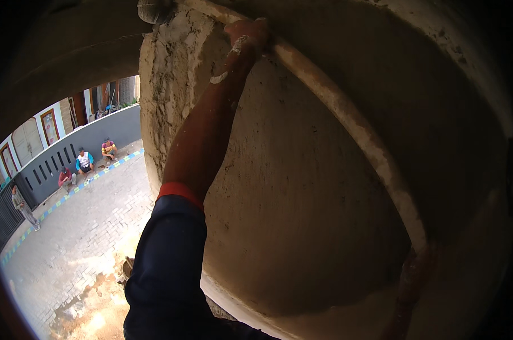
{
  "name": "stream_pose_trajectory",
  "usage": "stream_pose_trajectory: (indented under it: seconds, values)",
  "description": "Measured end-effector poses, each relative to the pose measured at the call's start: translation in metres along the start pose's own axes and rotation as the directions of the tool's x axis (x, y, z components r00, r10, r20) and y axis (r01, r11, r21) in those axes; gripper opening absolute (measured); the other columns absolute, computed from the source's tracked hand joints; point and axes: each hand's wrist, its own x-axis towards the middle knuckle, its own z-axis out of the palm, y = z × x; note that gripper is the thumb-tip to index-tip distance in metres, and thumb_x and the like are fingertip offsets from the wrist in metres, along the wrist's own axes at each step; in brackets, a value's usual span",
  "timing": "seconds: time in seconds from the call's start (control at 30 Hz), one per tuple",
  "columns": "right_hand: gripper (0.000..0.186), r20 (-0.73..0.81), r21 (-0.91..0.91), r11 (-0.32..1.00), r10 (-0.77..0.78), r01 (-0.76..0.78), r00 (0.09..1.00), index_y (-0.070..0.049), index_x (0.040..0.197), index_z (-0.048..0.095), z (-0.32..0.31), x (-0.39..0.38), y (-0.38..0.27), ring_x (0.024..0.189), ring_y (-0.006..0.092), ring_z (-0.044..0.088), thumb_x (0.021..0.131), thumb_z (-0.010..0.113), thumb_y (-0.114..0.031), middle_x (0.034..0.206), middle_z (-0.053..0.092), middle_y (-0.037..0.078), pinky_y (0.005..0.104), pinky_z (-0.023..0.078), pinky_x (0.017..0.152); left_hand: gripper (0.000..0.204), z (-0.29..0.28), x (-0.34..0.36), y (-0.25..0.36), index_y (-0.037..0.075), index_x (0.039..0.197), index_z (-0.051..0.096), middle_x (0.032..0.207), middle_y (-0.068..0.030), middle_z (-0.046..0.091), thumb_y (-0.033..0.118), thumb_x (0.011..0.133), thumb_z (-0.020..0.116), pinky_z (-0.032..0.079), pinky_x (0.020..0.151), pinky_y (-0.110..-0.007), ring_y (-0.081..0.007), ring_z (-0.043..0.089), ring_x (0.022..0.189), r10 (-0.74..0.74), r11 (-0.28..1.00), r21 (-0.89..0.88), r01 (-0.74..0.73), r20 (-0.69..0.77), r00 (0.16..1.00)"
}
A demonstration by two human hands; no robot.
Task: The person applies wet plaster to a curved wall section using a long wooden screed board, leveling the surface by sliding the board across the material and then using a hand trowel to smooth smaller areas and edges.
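And there it was, down my feed: a long pale bar [336, 103], its face blotched and crusted, running slantwise across the plastered wall [302, 181]. Through my wide lens it looked bowed. Up top, the left hand [248, 34] had its fingers clenched round the bar near the upper end; down in the shadow, the right hand [420, 263] met the lower end, and I couldn't tell how those fingers stood, too dark!

White splashes dotted the left forearm [211, 124], bare above a red cuff [180, 194] and a dark blue sleeve [166, 266]. The wall ran smooth and dull brown behind the bar, then broke at its left into a ragged, lumpy edge [168, 90]. A rounded grey thing [154, 11] sat above that, too cut off to name.

Containers? Just one bucket-like shape [126, 269], half behind the sleeve, its contents unreadable from where I watched.

Outside, daylight hit grey pavers [92, 215], a sandy tan patch [98, 306] and a kerb striped blue and yellow [75, 191]. Three people [85, 161] sat low against a grey boundary wall [103, 130]; a fourth person [23, 207] stood by a dark slatted gate [6, 218].
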Motion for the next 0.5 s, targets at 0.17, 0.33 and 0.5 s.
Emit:
stream_pose_trajectory:
  seconds: [0.17,0.33,0.5]
  values:
    - [0.049,-0.291,0.172,0.97,-0.116,0.171,0.95,0.002,0.13,0.032,0.049,-0.029,0.005,0.119,0.0386,0.039,0.089,0.049,-0.018,0.128,0.041,0.02,0.0514,0.032,0.099,0.052,0.068,-0.015,-0.028,0.003,0.113,0.041,0.098,-0.0129,0.059,0.019,0.072,0.069,0.049,0.06,-0.036,-0.0238,0.061,0.086,-0.332,0.678,-0.588,0.442,0.291,0.897]
    - [0.044,0.024,0.352,0.932,-0.1,0.085,0.995,-0.001,0.127,0.037,0.056,-0.109,0.026,0.116,0.0415,0.04,0.086,0.051,-0.009,0.126,0.041,0.023,0.0511,0.033,0.096,0.059,0.075,-0.155,0.058,-0.007,0.108,0.022,0.11,-0.0272,0.044,0.019,0.077,0.064,0.037,0.093,-0.038,-0.0345,0.048,0.106,-0.605,-0.167,-0.802,0.574,0.543,0.582]
    - [0.041,-0.007,0.284,0.949,-0.142,0.138,0.99,0.0,0.126,0.037,0.078,-0.158,0.031,0.116,0.042,0.041,0.089,0.047,-0.01,0.127,0.04,0.024,0.0509,0.033,0.097,0.06,0.066,-0.202,0.073,-0.009,0.109,0.021,0.11,-0.0305,0.046,0.015,0.076,0.066,0.039,0.09,-0.04,-0.0389,0.05,0.105,-0.661,-0.121,-0.839,0.53,0.466,0.587]
